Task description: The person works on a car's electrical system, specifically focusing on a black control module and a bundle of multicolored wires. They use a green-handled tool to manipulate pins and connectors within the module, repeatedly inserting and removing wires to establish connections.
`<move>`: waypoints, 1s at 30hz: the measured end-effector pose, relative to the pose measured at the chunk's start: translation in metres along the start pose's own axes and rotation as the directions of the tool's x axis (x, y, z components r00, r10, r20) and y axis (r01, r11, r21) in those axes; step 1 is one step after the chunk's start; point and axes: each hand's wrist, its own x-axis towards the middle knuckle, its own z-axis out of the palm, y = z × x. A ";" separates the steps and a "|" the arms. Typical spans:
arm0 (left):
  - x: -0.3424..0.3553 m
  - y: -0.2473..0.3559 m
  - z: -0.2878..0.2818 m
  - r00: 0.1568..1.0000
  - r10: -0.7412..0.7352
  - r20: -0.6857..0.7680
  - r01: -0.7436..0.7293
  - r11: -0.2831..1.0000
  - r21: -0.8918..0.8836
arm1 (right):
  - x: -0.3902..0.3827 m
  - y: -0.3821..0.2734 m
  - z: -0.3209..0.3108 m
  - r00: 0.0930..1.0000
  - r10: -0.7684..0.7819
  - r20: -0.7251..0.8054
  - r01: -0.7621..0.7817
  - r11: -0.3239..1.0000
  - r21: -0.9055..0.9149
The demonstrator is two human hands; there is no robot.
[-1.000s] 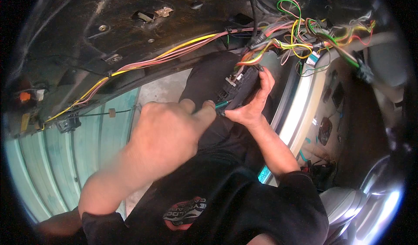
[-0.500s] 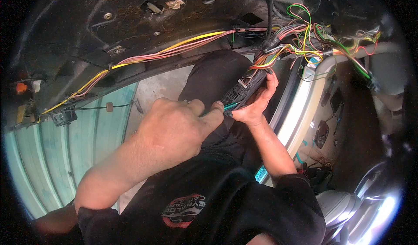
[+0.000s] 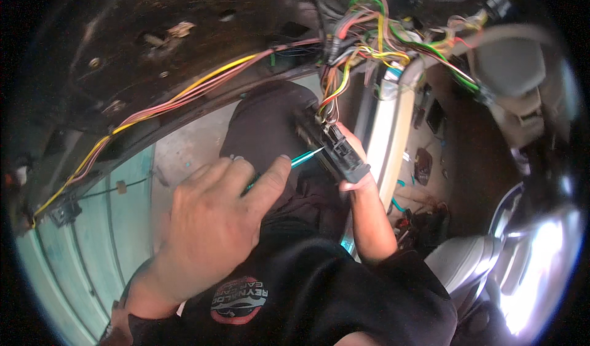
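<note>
My left hand (image 3: 215, 208) grips a small screwdriver (image 3: 302, 158) with a teal handle and a thin, pale metal tip. Its tip points at the side of a black plastic connector block (image 3: 345, 160), close to it; whether they touch I cannot tell. Behind and beneath the block, my right hand (image 3: 357, 184) is wrapped round it, most of the fingers hidden. Multicoloured wires (image 3: 335, 97) run from the block's upper end up to a larger tangled harness (image 3: 384, 32).
A taped bundle of yellow and pink wires (image 3: 190, 91) runs along a dark metal panel (image 3: 123, 26) at the left. Pale green ribbed sheeting (image 3: 110, 241) lies below it. A beige-edged door sill (image 3: 393, 118) and a grey seat (image 3: 464, 263) stand to the right.
The block has turned, showing a different face. My left hand has drawn back, taking the screwdriver tip away from the block's lower end. The whole view has shifted too.
</note>
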 end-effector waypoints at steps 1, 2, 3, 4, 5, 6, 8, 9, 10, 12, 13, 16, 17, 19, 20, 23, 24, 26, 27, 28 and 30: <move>0.004 -0.001 0.001 0.999 0.054 0.005 -0.054 0.998 0.030 | -0.005 0.001 -0.005 0.999 0.007 0.053 -0.012 0.995 0.102; 0.010 -0.003 0.002 0.994 0.109 0.012 -0.109 0.992 0.059 | -0.008 0.000 -0.010 0.998 0.022 0.065 -0.035 0.980 0.196; 0.016 -0.006 0.002 0.986 0.162 0.023 -0.164 0.982 0.090 | -0.011 -0.002 -0.011 0.997 0.037 0.073 -0.057 0.954 0.294; 0.021 -0.007 -0.002 0.980 0.196 0.027 -0.198 0.974 0.107 | -0.013 -0.003 -0.009 0.996 0.045 0.071 -0.069 0.922 0.382; 0.027 -0.008 -0.003 0.972 0.234 0.027 -0.236 0.964 0.126 | -0.015 -0.004 -0.007 0.997 0.047 0.062 -0.070 0.895 0.441; 0.034 -0.009 -0.003 0.961 0.274 0.029 -0.275 0.950 0.146 | -0.016 -0.004 -0.007 0.998 0.039 0.050 -0.058 0.871 0.487; 0.046 -0.009 -0.007 0.943 0.329 0.049 -0.332 0.930 0.159 | -0.017 -0.005 -0.003 0.999 0.017 0.027 -0.030 0.829 0.559; 0.052 -0.009 -0.007 0.935 0.349 0.064 -0.355 0.921 0.159 | -0.017 -0.005 -0.003 1.000 0.007 0.013 -0.014 0.819 0.573; 0.057 -0.008 -0.008 0.928 0.363 0.082 -0.372 0.915 0.158 | -0.018 -0.005 -0.001 1.000 -0.002 0.000 0.002 0.806 0.591; 0.066 -0.007 -0.012 0.911 0.396 0.110 -0.409 0.903 0.132 | -0.018 -0.005 0.001 0.999 -0.023 -0.030 0.036 0.787 0.615; 0.070 -0.007 -0.015 0.906 0.404 0.124 -0.419 0.897 0.141 | -0.019 -0.004 0.002 0.999 -0.035 -0.040 0.053 0.772 0.634; 0.077 -0.004 -0.017 0.894 0.420 0.155 -0.442 0.883 0.159 | -0.022 0.004 0.000 0.994 -0.087 -0.064 0.107 0.713 0.693; 0.078 -0.002 -0.018 0.890 0.425 0.162 -0.449 0.879 0.161 | -0.023 0.009 -0.001 0.992 -0.109 -0.067 0.124 0.685 0.718; 0.080 0.001 -0.019 0.887 0.433 0.160 -0.457 0.873 0.169 | -0.023 0.008 -0.004 0.992 -0.087 -0.089 0.124 0.720 0.683; 0.080 0.002 -0.020 0.887 0.436 0.154 -0.458 0.872 0.174 | -0.024 0.004 -0.005 0.993 -0.044 -0.113 0.105 0.775 0.622; 0.082 0.005 -0.021 0.883 0.439 0.163 -0.465 0.864 0.191 | -0.023 -0.003 0.003 0.978 -0.039 -0.204 0.163 0.756 0.634; 0.083 0.005 -0.021 0.882 0.440 0.168 -0.467 0.862 0.197 | -0.023 -0.003 0.003 0.976 -0.048 -0.211 0.173 0.758 0.629; 0.086 0.007 -0.023 0.878 0.440 0.190 -0.474 0.858 0.198 | -0.026 -0.002 -0.001 0.977 -0.054 -0.205 0.166 0.796 0.582; 0.087 0.007 -0.024 0.875 0.440 0.201 -0.476 0.857 0.198 | -0.027 0.000 -0.002 0.979 -0.052 -0.196 0.156 0.810 0.565; 0.087 0.007 -0.024 0.873 0.444 0.204 -0.480 0.856 0.190 | -0.029 0.001 -0.004 0.981 -0.050 -0.187 0.146 0.824 0.547; 0.088 0.007 -0.025 0.867 0.453 0.208 -0.489 0.855 0.174 | -0.029 0.002 -0.004 0.981 -0.047 -0.189 0.147 0.814 0.562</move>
